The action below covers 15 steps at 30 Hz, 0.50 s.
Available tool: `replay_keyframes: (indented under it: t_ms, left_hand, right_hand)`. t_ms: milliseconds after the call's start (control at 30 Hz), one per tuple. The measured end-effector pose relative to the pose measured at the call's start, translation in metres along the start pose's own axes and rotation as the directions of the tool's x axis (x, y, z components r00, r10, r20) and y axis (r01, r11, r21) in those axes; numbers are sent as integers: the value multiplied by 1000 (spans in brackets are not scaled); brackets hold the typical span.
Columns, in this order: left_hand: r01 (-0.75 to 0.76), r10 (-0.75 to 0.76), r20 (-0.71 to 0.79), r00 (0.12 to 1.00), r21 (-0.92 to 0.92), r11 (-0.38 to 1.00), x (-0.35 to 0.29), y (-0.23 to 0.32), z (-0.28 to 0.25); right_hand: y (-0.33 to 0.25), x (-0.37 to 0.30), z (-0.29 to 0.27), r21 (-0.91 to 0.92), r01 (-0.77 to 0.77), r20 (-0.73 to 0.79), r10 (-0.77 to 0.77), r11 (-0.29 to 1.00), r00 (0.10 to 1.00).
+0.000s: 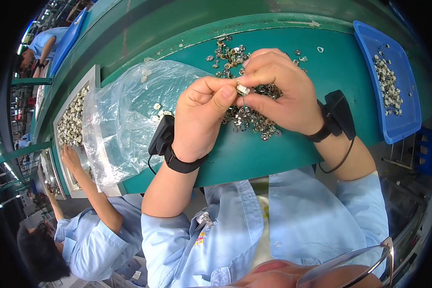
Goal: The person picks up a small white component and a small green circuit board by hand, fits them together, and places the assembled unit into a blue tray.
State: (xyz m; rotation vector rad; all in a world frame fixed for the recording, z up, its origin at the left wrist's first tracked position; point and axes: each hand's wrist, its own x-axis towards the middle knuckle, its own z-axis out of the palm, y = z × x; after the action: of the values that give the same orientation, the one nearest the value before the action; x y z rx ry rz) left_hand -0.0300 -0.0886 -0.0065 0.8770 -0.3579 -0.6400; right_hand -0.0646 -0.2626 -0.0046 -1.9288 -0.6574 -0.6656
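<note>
Over the middle of the green bench, my left hand (201, 113) and my right hand (285, 91) meet fingertip to fingertip. Between them is a small white part (243, 90) with a bit of metal at its edge; its exact kind is too small to tell. My left thumb and forefinger pinch it from one side, my right fingers from the other. Beneath and behind my hands lies a loose heap of small round metal pieces (245, 117), partly hidden by my fingers. Each wrist wears a black strap with a black box on it.
A clear plastic bag (129, 120) with a few white parts near it spreads over the bench's left. A blue tray (410, 110) of white parts stands at the right. Left of the bag, a co-worker's hand (71, 157) reaches into a pale-framed tray (95, 79) of white parts.
</note>
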Motion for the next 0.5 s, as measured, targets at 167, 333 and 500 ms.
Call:
replay_keyframes:
  t_ms: [167,333,500]
  left_hand:
    - [-11,11,-16,1000,-17,1000,2,-7,-3]
    - [33,-33,0,999,-82,996,4,-6,-3]
    - [77,-77,5,997,-89,993,7,-3,1]
  right_hand:
    - [0,1,-2,-31,18,6,-18,999,1000]
    - [-1,1,2,-175,91,-15,-95,980,995]
    - [-2,2,3,-210,124,-23,-132,970,991]
